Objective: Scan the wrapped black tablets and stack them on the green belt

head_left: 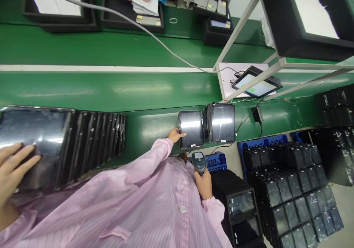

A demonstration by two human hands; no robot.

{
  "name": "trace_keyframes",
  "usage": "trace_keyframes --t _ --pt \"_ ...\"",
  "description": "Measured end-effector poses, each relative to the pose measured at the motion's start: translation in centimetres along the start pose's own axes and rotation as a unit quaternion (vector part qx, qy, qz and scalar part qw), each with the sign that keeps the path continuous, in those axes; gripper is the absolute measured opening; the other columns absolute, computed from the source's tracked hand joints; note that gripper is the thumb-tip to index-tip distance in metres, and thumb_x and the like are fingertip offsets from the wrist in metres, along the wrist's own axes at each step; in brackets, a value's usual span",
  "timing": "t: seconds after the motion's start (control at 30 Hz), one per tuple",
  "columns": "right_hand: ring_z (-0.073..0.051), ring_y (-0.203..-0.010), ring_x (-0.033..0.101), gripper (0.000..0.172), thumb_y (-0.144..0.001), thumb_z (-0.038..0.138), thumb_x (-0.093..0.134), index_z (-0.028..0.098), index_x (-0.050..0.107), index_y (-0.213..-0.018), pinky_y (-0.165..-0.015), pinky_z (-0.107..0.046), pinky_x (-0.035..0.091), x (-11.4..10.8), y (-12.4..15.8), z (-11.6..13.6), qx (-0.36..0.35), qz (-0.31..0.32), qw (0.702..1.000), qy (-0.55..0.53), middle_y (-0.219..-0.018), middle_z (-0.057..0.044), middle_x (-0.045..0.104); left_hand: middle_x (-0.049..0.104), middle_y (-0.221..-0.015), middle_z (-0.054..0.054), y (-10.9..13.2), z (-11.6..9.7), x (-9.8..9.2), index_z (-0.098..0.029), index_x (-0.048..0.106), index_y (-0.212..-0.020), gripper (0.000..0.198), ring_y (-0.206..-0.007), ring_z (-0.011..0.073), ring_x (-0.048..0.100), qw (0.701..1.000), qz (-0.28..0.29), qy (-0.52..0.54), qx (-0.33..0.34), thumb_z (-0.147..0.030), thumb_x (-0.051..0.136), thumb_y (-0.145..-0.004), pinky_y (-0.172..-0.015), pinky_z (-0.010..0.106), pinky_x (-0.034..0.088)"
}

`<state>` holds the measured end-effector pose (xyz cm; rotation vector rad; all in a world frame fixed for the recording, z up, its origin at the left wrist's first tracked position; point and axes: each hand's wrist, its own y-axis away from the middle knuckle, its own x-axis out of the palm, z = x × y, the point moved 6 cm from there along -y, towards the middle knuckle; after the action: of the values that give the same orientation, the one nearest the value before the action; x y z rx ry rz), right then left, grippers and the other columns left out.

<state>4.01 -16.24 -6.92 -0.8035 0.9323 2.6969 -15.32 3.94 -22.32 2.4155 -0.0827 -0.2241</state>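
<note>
Apparently midway, gripping a tablet with the left hand at the worktop's near edge, a scanner in the right hand; unable to tell, between stack and row, finished from waiting.

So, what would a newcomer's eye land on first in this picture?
Probably the bright green bench running across the view, with a big stack of dark tablets at far left under a co-worker's hand. Next, perhaps, the scanner in the right hand, in front of the pink striped smock, and the left hand touching a dark tablet near the middle.
</note>
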Motion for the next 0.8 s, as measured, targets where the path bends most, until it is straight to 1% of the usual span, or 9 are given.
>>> trace_keyframes --t 0.1,0.17,0.27,0.37,0.43,0.5,0.6,0.7,0.8 --pt "-0.028 -0.098 0.071 0.038 -0.081 0.04 0.062 0.014 0.07 -0.108 -0.088 -0.034 0.051 -0.8 0.5 0.3 -0.002 -0.011 0.999 -0.03 -0.104 -0.012 0.077 0.073 -0.101 0.008 1.7 -1.4 0.8 -0.017 0.06 -0.1 0.044 -0.09 0.021 0.071 0.998 0.041 0.054 -0.007 -0.039 0.084 -0.07 -0.068 0.028 0.054" --pt "-0.028 -0.098 0.071 0.038 -0.08 0.041 0.063 0.013 0.071 -0.105 -0.089 -0.035 0.052 -1.4 0.8 0.7 -0.008 -0.02 0.999 -0.044 -0.104 -0.014 0.077 0.074 -0.108 0.008 2.9 -2.3 0.7 -0.019 0.059 -0.103 0.046 -0.094 0.0216 0.072 0.993 0.054 0.102 -0.015 -0.039 0.083 -0.069 -0.067 0.027 0.054" --pt "-0.028 -0.098 0.071 0.035 -0.081 0.041 0.065 0.014 0.073 -0.101 -0.089 -0.035 0.054 -2.5 1.6 1.4 -0.022 -0.026 0.997 -0.07 -0.103 -0.013 0.077 0.075 -0.107 0.007 4.9 -4.1 -1.3 -0.021 0.06 -0.105 0.054 -0.094 0.0225 0.072 0.983 0.052 0.173 -0.022 -0.037 0.086 -0.06 -0.066 0.027 0.053" --pt "-0.028 -0.096 0.072 0.035 -0.083 0.043 0.066 0.014 0.075 -0.1 -0.088 -0.035 0.055 -3.8 2.5 1.6 -0.028 -0.031 0.995 -0.093 -0.1 -0.012 0.078 0.076 -0.102 0.005 7.0 -7.2 -3.6 -0.023 0.061 -0.105 0.055 -0.089 0.0224 0.073 0.979 0.062 0.196 0.016 -0.038 0.087 -0.059 -0.067 0.029 0.053" --pt "-0.028 -0.087 0.071 0.035 -0.084 0.047 0.068 0.014 0.076 -0.095 -0.081 -0.035 0.056 -4.8 3.1 1.1 -0.023 -0.044 0.993 -0.104 -0.09 -0.011 0.077 0.076 -0.101 0.005 8.4 -10.0 -3.3 -0.023 0.061 -0.104 0.053 -0.086 0.022 0.072 0.974 0.088 0.204 0.045 -0.04 0.088 -0.061 -0.067 0.03 0.053" --pt "-0.027 -0.075 0.069 0.038 -0.084 0.051 0.069 0.015 0.075 -0.091 -0.072 -0.035 0.056 -5.6 3.5 0.5 -0.015 -0.059 0.992 -0.107 -0.078 -0.009 0.074 0.075 -0.099 0.005 9.4 -12.7 -0.7 -0.023 0.06 -0.104 0.053 -0.084 0.0214 0.072 0.966 0.123 0.222 0.054 -0.039 0.088 -0.062 -0.065 0.029 0.053" --pt "-0.026 -0.068 0.067 0.04 -0.082 0.055 0.071 0.016 0.076 -0.089 -0.065 -0.034 0.055 -6.7 3.8 -0.7 -0.009 -0.085 0.991 -0.107 -0.067 -0.007 0.069 0.074 -0.099 0.005 10.0 -15.6 5.9 -0.022 0.06 -0.104 0.052 -0.082 0.0199 0.071 0.952 0.168 0.252 0.044 -0.035 0.087 -0.061 -0.062 0.028 0.051" --pt "-0.029 -0.071 0.068 0.04 -0.08 0.056 0.073 0.017 0.077 -0.089 -0.063 -0.035 0.055 -7.6 3.7 -1.7 -0.013 -0.121 0.986 -0.111 -0.064 -0.007 0.068 0.074 -0.102 0.007 9.1 -16.8 12.0 -0.02 0.059 -0.1 0.047 -0.084 0.0197 0.07 0.952 0.179 0.247 0.036 -0.031 0.086 -0.063 -0.061 0.026 0.048" --pt "-0.031 -0.077 0.07 0.039 -0.079 0.055 0.074 0.018 0.077 -0.091 -0.066 -0.036 0.056 -7.9 3.5 -2.5 -0.009 -0.135 0.984 -0.114 -0.067 -0.009 0.07 0.074 -0.107 0.011 7.8 -16.7 14.9 -0.019 0.057 -0.1 0.048 -0.089 0.0216 0.071 0.961 0.157 0.225 0.03 -0.033 0.089 -0.067 -0.064 0.027 0.05"
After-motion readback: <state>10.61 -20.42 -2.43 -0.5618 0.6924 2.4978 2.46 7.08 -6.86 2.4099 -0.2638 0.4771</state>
